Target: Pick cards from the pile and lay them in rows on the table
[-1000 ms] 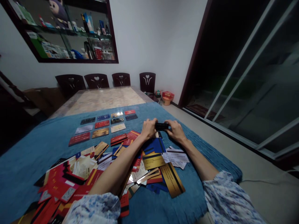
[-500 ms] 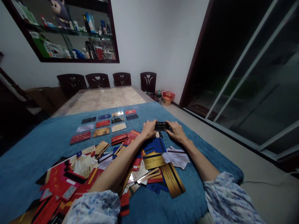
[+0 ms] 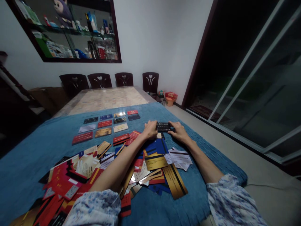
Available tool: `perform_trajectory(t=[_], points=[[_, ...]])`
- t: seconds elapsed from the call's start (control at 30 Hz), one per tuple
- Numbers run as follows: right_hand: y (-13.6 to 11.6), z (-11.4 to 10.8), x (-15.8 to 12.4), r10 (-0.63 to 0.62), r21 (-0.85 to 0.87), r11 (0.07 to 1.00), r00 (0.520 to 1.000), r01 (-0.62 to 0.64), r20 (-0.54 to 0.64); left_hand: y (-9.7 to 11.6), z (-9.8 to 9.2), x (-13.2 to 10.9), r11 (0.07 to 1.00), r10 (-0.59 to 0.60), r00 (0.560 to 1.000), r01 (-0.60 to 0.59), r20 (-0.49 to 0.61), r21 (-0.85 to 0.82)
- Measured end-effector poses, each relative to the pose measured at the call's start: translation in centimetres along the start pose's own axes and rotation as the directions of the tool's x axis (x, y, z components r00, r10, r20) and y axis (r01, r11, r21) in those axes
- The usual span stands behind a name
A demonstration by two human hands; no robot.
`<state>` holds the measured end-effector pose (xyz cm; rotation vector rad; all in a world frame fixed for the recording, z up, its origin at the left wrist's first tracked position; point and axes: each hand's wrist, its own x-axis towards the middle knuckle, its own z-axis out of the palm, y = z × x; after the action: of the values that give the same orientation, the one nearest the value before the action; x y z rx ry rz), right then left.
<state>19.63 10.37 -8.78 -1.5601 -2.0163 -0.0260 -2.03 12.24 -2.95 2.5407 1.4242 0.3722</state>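
A black card (image 3: 163,126) with pale print is held between my two hands beyond the card pile. My left hand (image 3: 150,129) grips its left edge, fingers closed. At the right edge, my right hand (image 3: 179,131) pinches it between thumb and fingers. Nearer to me lie loose blue cards (image 3: 161,146), gold cards (image 3: 175,181) and white cards (image 3: 180,158). Red cards (image 3: 63,182) are heaped at the left. Neat rows of cards, among them a red card (image 3: 82,137) and a gold card (image 3: 103,132), lie farther back on the left.
A blue cloth (image 3: 150,110) covers the near part of the marble table (image 3: 113,97). Dark chairs (image 3: 150,82) stand behind it. An orange bucket (image 3: 169,101) is on the floor, and glass sliding doors are at the right.
The view has shifted slightly. My right hand sits a little farther from my left, so more of the black card shows between them.
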Motion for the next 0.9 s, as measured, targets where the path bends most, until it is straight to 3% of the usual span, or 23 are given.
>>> perform_trajectory(t=[0.33, 0.9], points=[[-1.0, -0.6, 0.3, 0.077, -0.029, 0.997, 0.994, -0.075, 0.072, -0.5, -0.3, 0.1, 0.999, 0.015, 0.999, -0.016, 0.040, 0.039], [-2.9, -2.3, 0.5, -0.013, 0.001, 1.000, 0.982, 0.013, 0.188, -1.1, -1.5, -1.8, 0.998, 0.020, 0.997, -0.024, 0.076, 0.050]])
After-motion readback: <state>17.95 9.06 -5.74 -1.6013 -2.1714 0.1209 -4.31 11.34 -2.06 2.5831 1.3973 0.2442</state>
